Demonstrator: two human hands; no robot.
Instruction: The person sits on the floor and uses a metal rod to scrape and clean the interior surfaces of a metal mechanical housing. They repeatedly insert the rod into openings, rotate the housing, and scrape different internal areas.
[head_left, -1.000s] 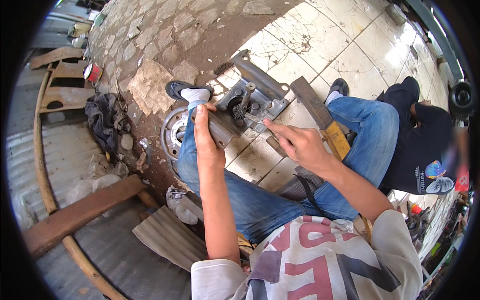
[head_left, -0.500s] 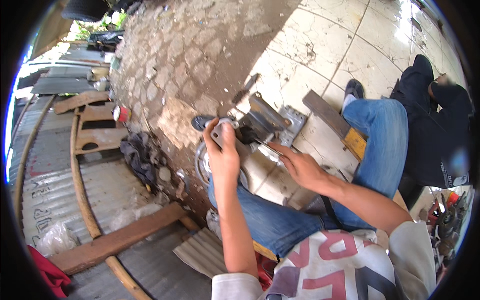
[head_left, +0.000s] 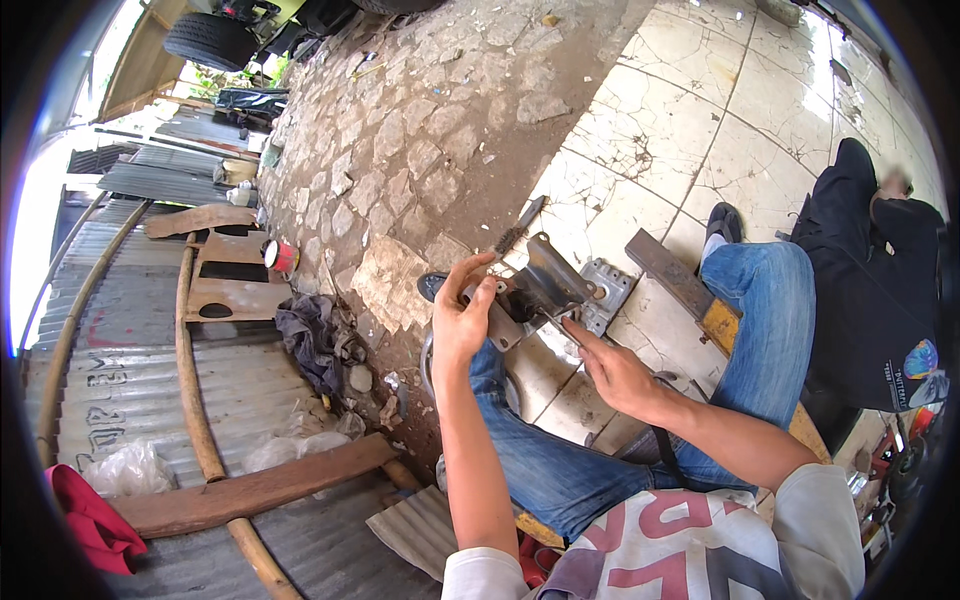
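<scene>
Head: left hand [head_left: 464,318] holds metal part [head_left: 505,331]; right hand [head_left: 622,380], thin tool [head_left: 552,319].

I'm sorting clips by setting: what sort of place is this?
Probably a small, partly outdoor repair workshop: metal parts, a brush lying near them and a tyre in the background suggest it.

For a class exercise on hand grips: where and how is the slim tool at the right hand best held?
Probably by its rear end, coming from the lower right, as the right hand does: the slim tool is narrow, and its front end points up-left toward the metal part in the left hand.
</scene>
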